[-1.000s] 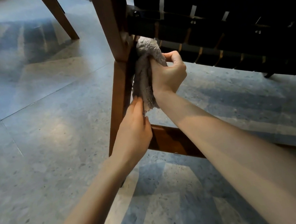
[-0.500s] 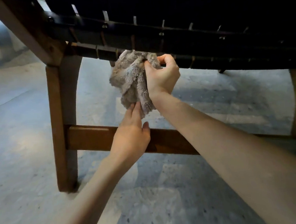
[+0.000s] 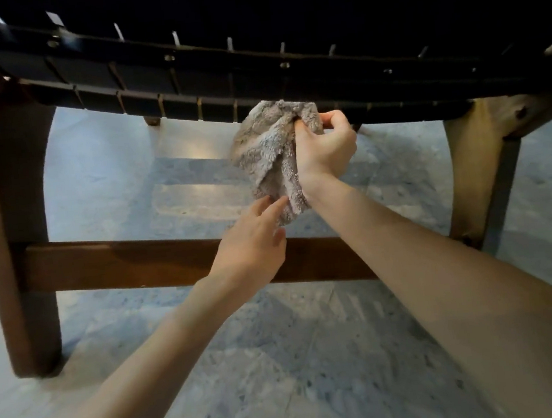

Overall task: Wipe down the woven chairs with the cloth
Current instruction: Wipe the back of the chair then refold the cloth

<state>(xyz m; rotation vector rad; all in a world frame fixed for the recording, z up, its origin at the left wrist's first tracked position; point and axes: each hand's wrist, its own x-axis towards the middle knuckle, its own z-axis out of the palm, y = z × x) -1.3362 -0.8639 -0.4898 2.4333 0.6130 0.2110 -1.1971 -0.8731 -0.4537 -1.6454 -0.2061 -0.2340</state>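
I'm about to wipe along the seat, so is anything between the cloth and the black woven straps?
Nothing visible does. The cloth, bunched in the right hand, has its top against the lower front edge of the black woven straps. The left hand touches only the cloth's hanging tail, lower down.

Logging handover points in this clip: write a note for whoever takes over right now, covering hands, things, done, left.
Right hand grips the bunched cloth, its top at the front edge of the woven seat.
Left hand open, fingertips touching the cloth's hanging end.
Done: cannot tell which parts are wiped.
Left: wipe along the seat edge, then probably the wooden crossbar.
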